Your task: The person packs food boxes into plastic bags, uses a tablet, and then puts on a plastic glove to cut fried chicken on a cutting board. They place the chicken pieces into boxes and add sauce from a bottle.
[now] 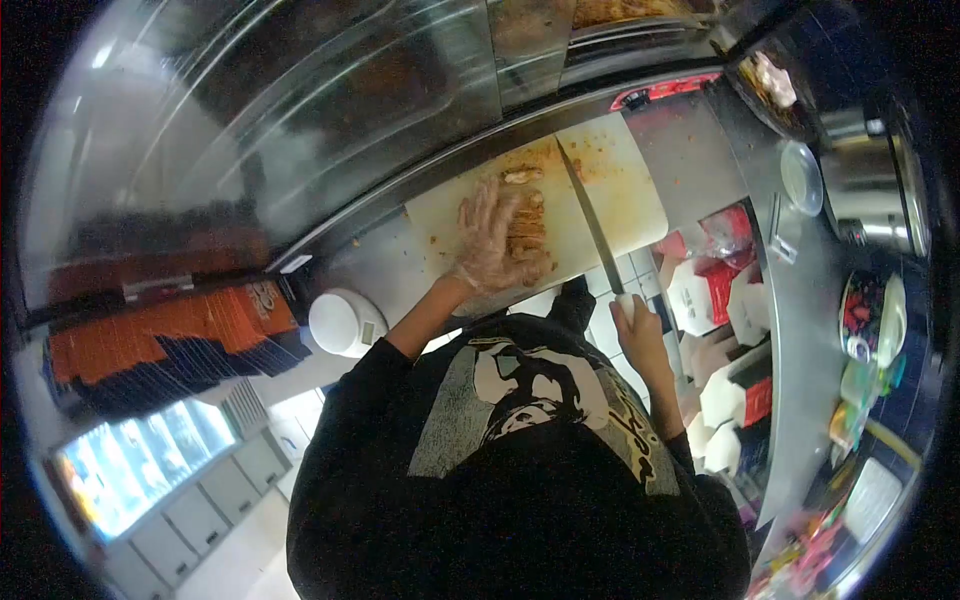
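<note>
Sliced meat (527, 228) lies on the cutting board (632, 180), just right of the left hand's (487, 235) spread, gloved fingers, long axis running away from the body; the right hand (640, 330), farther off, curls its fingers round the long-bladed knife (592, 215).

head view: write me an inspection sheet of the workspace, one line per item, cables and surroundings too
Surface: pale cutting board, stained brown in places, on a metal counter
Things worked on: browned meat on the board; knife slanting over the board, apart from the meat
Clutter: white scale left of the board; white-and-red boxes lower right
Hands: left hand in clear plastic, fingers spread, against the meat; right hand, grip closed on the knife
Cables: nothing seen
Surroundings: orange cardboard stack at far left; lit fridge below it
</note>
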`<state>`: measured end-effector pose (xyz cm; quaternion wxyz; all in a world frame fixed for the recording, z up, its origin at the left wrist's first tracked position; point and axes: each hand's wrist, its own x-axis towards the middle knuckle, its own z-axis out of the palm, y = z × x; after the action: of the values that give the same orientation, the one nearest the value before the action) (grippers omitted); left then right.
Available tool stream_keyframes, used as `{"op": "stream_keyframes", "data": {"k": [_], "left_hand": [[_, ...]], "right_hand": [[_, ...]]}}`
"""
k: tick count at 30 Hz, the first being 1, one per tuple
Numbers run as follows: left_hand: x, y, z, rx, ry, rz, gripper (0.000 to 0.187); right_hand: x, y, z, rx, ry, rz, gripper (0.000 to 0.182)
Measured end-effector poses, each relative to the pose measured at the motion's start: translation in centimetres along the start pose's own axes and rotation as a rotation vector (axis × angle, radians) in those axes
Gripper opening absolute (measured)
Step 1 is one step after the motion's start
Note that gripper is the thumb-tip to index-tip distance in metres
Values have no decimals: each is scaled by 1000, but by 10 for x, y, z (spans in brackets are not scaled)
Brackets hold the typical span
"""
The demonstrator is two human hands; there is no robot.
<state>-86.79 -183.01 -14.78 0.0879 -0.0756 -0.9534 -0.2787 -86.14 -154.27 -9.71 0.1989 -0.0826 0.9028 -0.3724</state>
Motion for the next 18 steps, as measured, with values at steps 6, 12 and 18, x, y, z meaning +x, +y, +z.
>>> {"op": "stream_keyframes", "data": {"k": [6,12,18], "left_hand": [[32,-27,-9,-282,112,-39,51],[52,-38,-3,-95,65,-51,32],[49,-53,-5,-309,75,-29,23]], "right_hand": [[-12,-27,43,-193,92,44,31],[-17,-30,55,-252,64,93,35],[-39,-56,57,-133,129,175,37]]}}
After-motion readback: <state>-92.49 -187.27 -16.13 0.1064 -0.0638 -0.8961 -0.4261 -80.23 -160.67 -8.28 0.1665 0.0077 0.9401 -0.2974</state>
